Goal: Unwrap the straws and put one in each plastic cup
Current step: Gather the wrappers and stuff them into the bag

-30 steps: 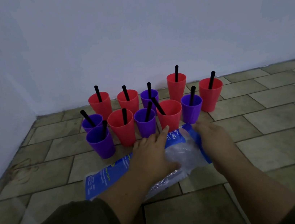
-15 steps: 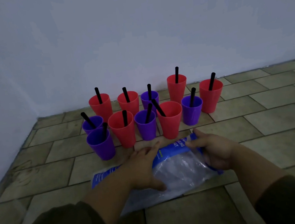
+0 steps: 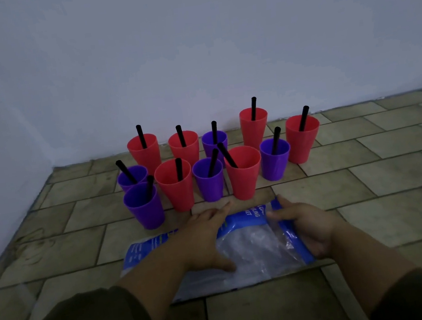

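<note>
Several red cups [image 3: 244,174] and purple cups [image 3: 146,207] stand grouped on the tiled floor near the wall, each with a black straw [image 3: 227,155] sticking out. In front of them lies a blue and clear plastic bag [image 3: 255,251], flat on the tiles. My left hand [image 3: 204,238] presses down on the bag's left part with straight fingers. My right hand [image 3: 306,227] holds the bag's right blue edge, thumb on top and fingers curled under it.
A pale wall [image 3: 189,54] runs behind the cups and meets a side wall in the corner at the left. Beige floor tiles [image 3: 383,176] stretch to the right and toward me. My dark sleeves fill the lower corners.
Both hands have drawn the bag back toward me, away from the cups. The bag now lies flatter and more spread out. The cups and straws have not moved.
</note>
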